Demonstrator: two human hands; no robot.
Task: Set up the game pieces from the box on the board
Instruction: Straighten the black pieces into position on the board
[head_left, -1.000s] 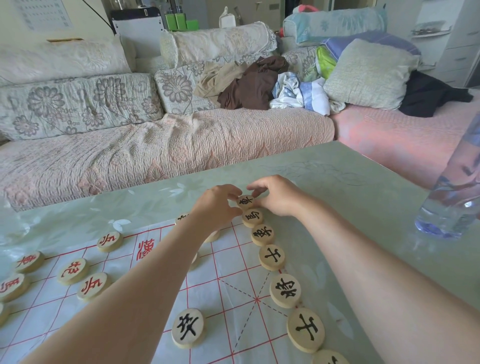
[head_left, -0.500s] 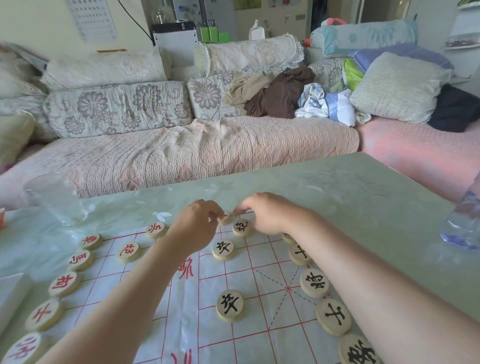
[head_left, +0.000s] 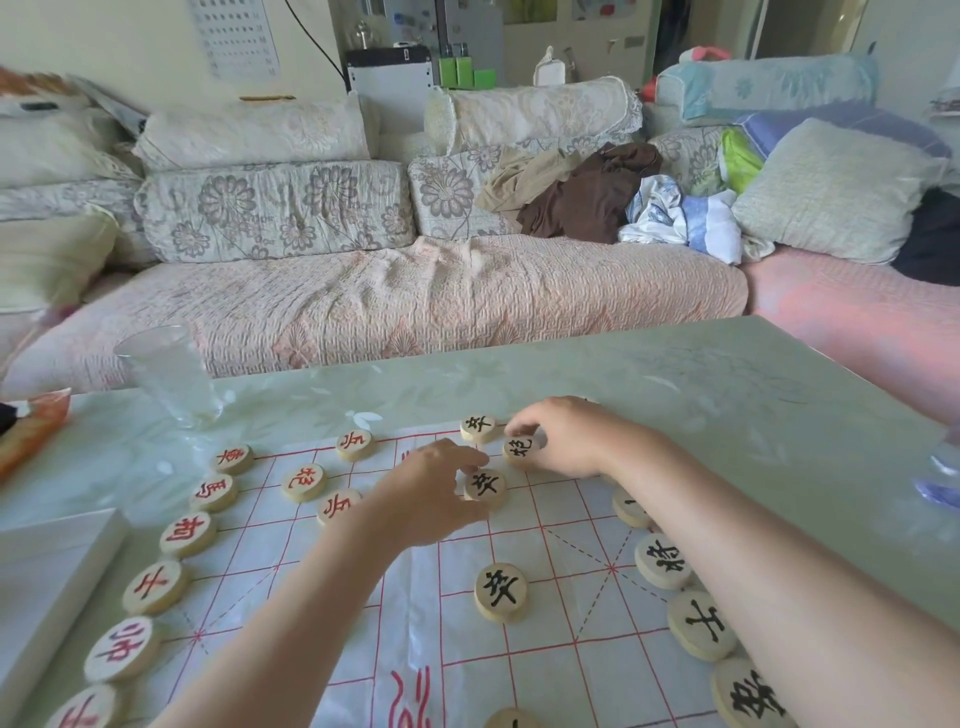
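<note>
Black pieces are being set out on the far part of the board (head_left: 550, 613). One black-lettered disc (head_left: 522, 449) is pinched in the right grip (head_left: 566, 436), and a second disc (head_left: 485, 486) is held between thumb and fingers of the left grip (head_left: 431, 488). Both discs lie on the grid. Next, each is judged to need sliding onto its line crossing and releasing. A white box (head_left: 52, 561) is seen on the table (head_left: 727, 415) at the left edge, its inside hidden. Nothing can be made out in the clear glass (head_left: 166, 374).

Nine red pieces (head_left: 304, 482), nine black pieces (head_left: 501, 592), one glass (head_left: 171, 376).
</note>
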